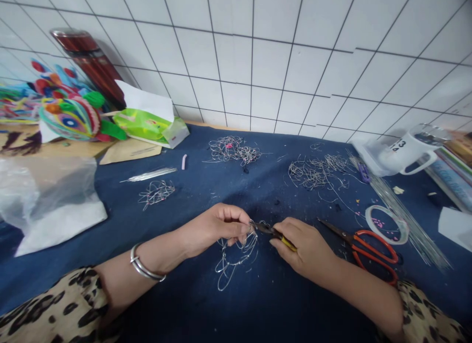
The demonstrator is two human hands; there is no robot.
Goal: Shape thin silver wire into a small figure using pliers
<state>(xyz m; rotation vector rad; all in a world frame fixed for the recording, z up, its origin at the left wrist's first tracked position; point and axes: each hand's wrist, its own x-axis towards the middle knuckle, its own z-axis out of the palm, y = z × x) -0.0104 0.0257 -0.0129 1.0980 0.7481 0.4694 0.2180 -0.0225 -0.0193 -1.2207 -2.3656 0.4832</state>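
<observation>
My left hand (pixel 221 225) pinches a looped silver wire piece (pixel 236 264), whose thin loops hang down below the fingers over the blue cloth. My right hand (pixel 304 247) is closed around the yellow handle of a pair of pliers (pixel 263 227). The dark jaws of the pliers point left and meet the wire at my left fingertips. Whether the jaws are fully closed on it is too small to tell. To the right of my right hand lie scissors (pixel 374 249) with orange handles, their blades pointing toward the hand.
Wire tangles (pixel 236 151) (pixel 319 171) (pixel 157 193) lie on the blue cloth (pixel 177 284). Straight wires (pixel 401 212) and a clear ring-shaped dish (pixel 387 225) with pink bits are at right, near a white mug (pixel 413 148). A plastic bag (pixel 55 200), tissue pack (pixel 151 126) and red thermos (pixel 90 62) stand left.
</observation>
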